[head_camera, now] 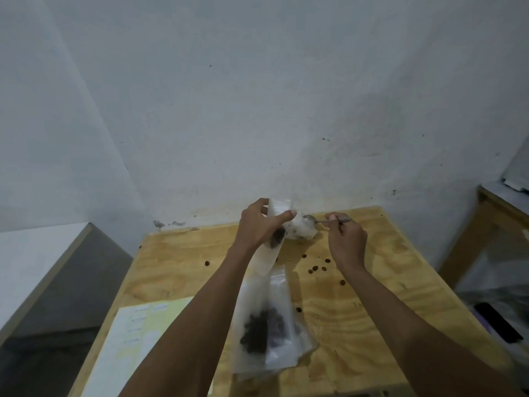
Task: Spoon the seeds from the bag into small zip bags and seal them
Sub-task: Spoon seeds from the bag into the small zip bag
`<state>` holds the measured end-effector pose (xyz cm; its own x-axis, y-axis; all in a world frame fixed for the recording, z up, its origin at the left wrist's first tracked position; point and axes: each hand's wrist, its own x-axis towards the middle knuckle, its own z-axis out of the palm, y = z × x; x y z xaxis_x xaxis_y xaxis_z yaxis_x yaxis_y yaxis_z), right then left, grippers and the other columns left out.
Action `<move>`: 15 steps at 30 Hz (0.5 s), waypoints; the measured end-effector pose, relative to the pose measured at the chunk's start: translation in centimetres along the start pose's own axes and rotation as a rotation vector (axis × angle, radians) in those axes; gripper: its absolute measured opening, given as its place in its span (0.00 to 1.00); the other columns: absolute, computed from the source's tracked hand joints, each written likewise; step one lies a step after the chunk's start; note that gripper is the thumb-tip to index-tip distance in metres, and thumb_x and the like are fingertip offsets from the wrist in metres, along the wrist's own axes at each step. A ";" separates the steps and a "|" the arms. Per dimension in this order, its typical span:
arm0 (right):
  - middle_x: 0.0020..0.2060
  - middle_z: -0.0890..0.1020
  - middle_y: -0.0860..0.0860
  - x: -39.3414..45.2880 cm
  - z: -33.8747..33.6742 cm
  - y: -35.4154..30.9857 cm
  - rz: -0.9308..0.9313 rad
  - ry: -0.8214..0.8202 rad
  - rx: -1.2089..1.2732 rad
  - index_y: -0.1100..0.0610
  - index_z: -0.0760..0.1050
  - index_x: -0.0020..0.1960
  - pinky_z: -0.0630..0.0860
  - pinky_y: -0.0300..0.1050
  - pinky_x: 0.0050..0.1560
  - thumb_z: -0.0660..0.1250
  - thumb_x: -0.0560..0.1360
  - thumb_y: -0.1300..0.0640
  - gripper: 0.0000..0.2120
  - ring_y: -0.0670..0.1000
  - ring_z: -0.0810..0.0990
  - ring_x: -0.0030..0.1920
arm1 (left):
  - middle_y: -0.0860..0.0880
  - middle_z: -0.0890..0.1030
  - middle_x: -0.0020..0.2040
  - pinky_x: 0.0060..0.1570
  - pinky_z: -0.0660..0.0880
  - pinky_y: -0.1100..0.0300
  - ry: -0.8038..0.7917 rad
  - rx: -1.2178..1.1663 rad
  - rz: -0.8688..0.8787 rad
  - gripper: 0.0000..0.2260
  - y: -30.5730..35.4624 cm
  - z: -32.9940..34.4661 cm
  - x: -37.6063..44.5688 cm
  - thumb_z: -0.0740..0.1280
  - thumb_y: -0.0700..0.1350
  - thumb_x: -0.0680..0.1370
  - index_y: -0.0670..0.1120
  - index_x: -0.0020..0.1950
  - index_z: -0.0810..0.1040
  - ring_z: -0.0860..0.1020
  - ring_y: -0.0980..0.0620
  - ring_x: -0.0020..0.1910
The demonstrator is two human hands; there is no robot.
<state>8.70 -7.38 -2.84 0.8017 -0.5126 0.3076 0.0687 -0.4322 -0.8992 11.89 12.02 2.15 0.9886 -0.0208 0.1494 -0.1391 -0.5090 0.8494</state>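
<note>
While pinching, right hand [347, 239], spoon [320, 220].

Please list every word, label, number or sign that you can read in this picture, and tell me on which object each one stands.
No text here can be read.
Paper sheet on the wooden table: some short handwritten lines, too blurred to read.
Small zip bag in the left hand: no print visible.
Zip bags with seeds lying on the table: no label visible.
Spoon in the right hand: no marking visible.
</note>
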 end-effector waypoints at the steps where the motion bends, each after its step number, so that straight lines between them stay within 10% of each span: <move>1: 0.34 0.84 0.50 0.0 0.1 0.0 0.008 -0.004 0.006 0.58 0.85 0.48 0.71 0.41 0.36 0.62 0.84 0.55 0.15 0.49 0.79 0.34 | 0.51 0.83 0.58 0.46 0.75 0.57 0.000 -0.007 0.000 0.41 0.1 0.1 0.0 0.70 0.73 0.62 0.49 0.67 0.79 0.80 0.52 0.54; 9: 0.44 0.86 0.48 -1.0 0.7 -0.3 0.053 -0.088 0.061 0.57 0.86 0.54 0.78 0.43 0.47 0.64 0.83 0.57 0.11 0.49 0.83 0.46 | 0.51 0.84 0.56 0.44 0.77 0.58 0.010 -0.100 -0.024 0.36 0.3 0.3 0.6 0.71 0.71 0.63 0.49 0.62 0.81 0.81 0.53 0.53; 15: 0.40 0.84 0.44 -0.7 0.6 -0.9 0.173 -0.101 0.074 0.58 0.86 0.47 0.75 0.45 0.51 0.63 0.81 0.60 0.13 0.45 0.80 0.44 | 0.49 0.85 0.52 0.52 0.82 0.39 0.024 -0.247 -0.026 0.27 0.7 0.5 1.8 0.75 0.67 0.66 0.49 0.56 0.83 0.84 0.47 0.52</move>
<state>8.44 -6.20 -2.40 0.8607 -0.4954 0.1172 -0.0346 -0.2866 -0.9574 13.56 11.20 2.81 0.9907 0.0114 0.1356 -0.1269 -0.2829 0.9507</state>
